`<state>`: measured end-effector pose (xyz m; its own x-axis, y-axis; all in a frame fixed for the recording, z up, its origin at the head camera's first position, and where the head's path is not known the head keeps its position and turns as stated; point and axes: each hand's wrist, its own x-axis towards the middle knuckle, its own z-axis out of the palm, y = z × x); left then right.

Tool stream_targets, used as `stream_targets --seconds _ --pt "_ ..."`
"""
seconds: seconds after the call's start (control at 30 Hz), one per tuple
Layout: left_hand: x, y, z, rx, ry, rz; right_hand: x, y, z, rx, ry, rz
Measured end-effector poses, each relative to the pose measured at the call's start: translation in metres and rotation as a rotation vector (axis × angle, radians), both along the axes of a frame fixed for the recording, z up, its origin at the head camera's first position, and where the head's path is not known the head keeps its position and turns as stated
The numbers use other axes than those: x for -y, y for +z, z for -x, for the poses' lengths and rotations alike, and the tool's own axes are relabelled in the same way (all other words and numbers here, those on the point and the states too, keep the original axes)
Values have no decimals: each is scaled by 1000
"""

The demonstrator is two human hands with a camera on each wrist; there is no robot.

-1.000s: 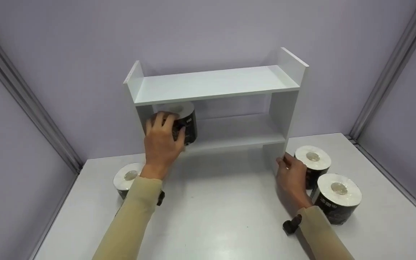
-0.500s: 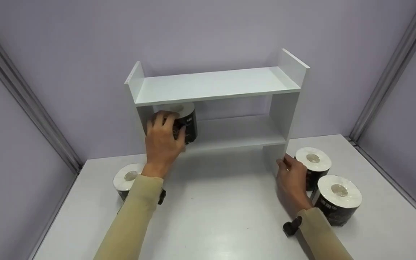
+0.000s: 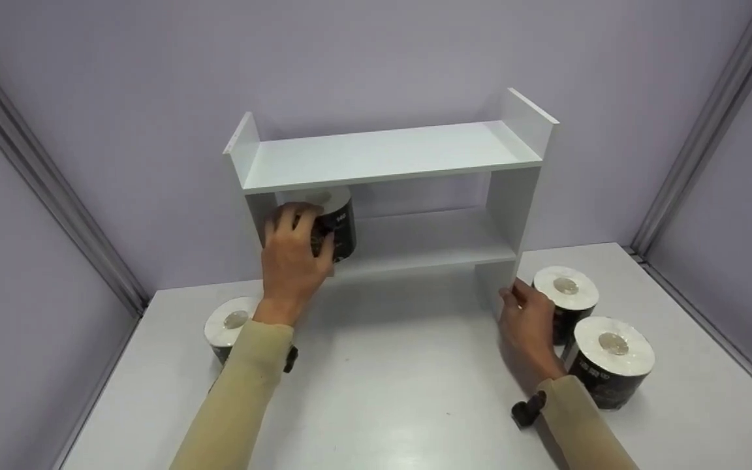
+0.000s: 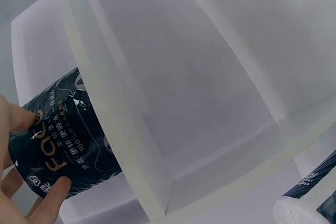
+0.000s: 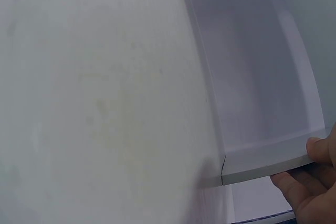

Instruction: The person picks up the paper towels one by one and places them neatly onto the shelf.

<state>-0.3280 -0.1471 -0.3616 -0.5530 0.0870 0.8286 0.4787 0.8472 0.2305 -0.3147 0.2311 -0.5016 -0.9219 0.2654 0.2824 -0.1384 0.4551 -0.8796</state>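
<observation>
In the head view a white two-tier shelf unit [image 3: 389,155] stands against the back wall. My left hand [image 3: 292,258] grips a toilet paper roll [image 3: 343,232] with a black wrapper, upright at the left end of the lower board. The left wrist view shows that roll [image 4: 63,135] from the front, thumb and fingers spread around its wrapper, gold lettering between them. My right hand [image 3: 527,320] pinches the front edge of the unit's right side panel, low down. In the right wrist view, thumb and fingers lie on either side of that panel [image 5: 262,170].
Two more wrapped rolls stand right of the unit, a rear roll [image 3: 566,290] and a front roll [image 3: 613,356], both close to my right hand and forearm. Another roll [image 3: 227,323] stands at the left, partly behind my left sleeve. All rest on the white table [image 3: 376,391].
</observation>
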Motion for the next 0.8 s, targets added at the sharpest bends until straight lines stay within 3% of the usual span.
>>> stream_targets --seconds 0.17,0.3,0.5,0.7,0.8 --pt "1 3 -5 50 -17 7 0 0 3 -58 -15 -49" --pt "2 5 -9 77 -13 17 1 0 3 -19 0 7" --pt "4 5 -13 67 -8 33 -2 -2 4 -92 -7 -67" --pt "9 6 -17 47 -2 47 -2 1 3 -8 23 36" --pt "12 6 -19 47 7 52 -2 2 4 -13 23 39"
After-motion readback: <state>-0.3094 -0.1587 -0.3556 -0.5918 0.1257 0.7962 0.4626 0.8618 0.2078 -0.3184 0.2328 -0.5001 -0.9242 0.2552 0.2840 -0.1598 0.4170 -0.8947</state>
